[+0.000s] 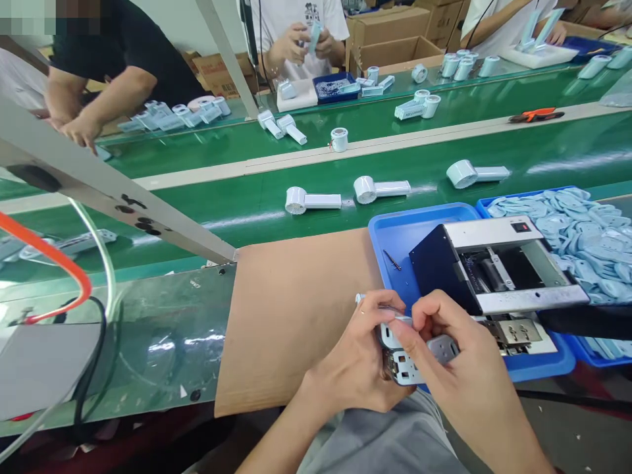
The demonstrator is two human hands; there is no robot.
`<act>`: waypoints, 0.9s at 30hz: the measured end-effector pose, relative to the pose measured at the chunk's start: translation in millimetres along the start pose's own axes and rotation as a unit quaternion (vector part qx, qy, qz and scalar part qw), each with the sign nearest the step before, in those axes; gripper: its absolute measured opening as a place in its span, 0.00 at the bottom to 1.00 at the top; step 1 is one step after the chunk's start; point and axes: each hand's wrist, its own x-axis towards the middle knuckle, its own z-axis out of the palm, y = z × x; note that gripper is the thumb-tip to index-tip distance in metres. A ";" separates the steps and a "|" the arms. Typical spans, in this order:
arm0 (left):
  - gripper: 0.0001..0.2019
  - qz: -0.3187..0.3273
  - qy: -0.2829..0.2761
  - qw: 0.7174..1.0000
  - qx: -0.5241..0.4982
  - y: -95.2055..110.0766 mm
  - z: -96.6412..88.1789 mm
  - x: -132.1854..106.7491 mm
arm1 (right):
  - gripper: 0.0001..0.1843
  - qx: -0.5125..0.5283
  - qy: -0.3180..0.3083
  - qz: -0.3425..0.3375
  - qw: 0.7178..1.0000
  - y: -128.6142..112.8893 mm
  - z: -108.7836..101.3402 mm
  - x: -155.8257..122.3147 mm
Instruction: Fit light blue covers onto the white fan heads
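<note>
My left hand [363, 355] is closed around a light-blue plastic housing [407, 370] with slots and small metal parts showing along its edge. The housing is tilted, low over the front edge of a cardboard sheet [291, 309]. My right hand [461, 349] meets it from the right, thumb and fingers pinched on a grey-blue rounded piece [444, 349]. Whether this piece belongs to the housing or is a separate cover I cannot tell. Fingers hide much of both. Just beyond my right hand, a black and silver screw feeder [508, 263] stands in a blue tray [424, 216].
A thin driver bit [392, 259] lies in the blue tray. Another bin holds many light-blue plastic pieces [587, 237]. White handled fan-like bodies [380, 189] lie on the green conveyor [237, 220]. A slanted metal post [162, 191] rises at left. Co-workers handle parts across the line.
</note>
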 end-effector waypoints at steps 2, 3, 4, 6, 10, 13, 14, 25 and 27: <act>0.52 0.012 -0.001 1.000 0.005 -2.5 -1.4 -0.4 | 0.15 0.006 -0.010 0.001 1.000 -0.2 3.2 -2.0; 0.50 0.026 0.001 1.000 0.006 -5.1 -1.5 -0.8 | 0.16 0.008 -0.010 0.000 1.000 -0.7 3.9 -2.8; 0.48 0.043 0.006 0.999 0.008 -8.4 -1.0 -1.4 | 0.16 0.006 -0.007 -0.004 1.000 -1.5 3.9 -3.9; 0.45 0.075 0.019 0.997 0.015 -15.9 1.0 -3.0 | 0.15 -0.009 0.023 -0.012 1.000 -3.3 2.0 -6.6; 0.39 0.096 0.025 0.994 0.036 -24.7 3.9 -4.2 | 0.27 -0.035 0.071 0.066 0.995 -7.0 -5.5 -9.4; 0.33 0.097 0.007 0.993 0.063 -23.2 2.6 -2.1 | 0.34 -0.034 0.059 0.109 0.992 -8.8 -8.7 -6.2; 0.32 0.098 0.006 0.993 0.069 -22.4 2.0 -1.1 | 0.35 -0.031 0.056 0.112 0.992 -8.9 -9.1 -5.2; 0.40 0.076 0.048 0.995 0.049 -31.8 8.3 4.7 | 0.19 0.042 0.006 0.019 0.999 -3.3 -19.6 -26.8; 0.38 0.072 0.047 0.995 0.044 -30.1 7.5 6.5 | 0.13 0.048 0.037 -0.007 0.998 -7.1 -19.3 -26.9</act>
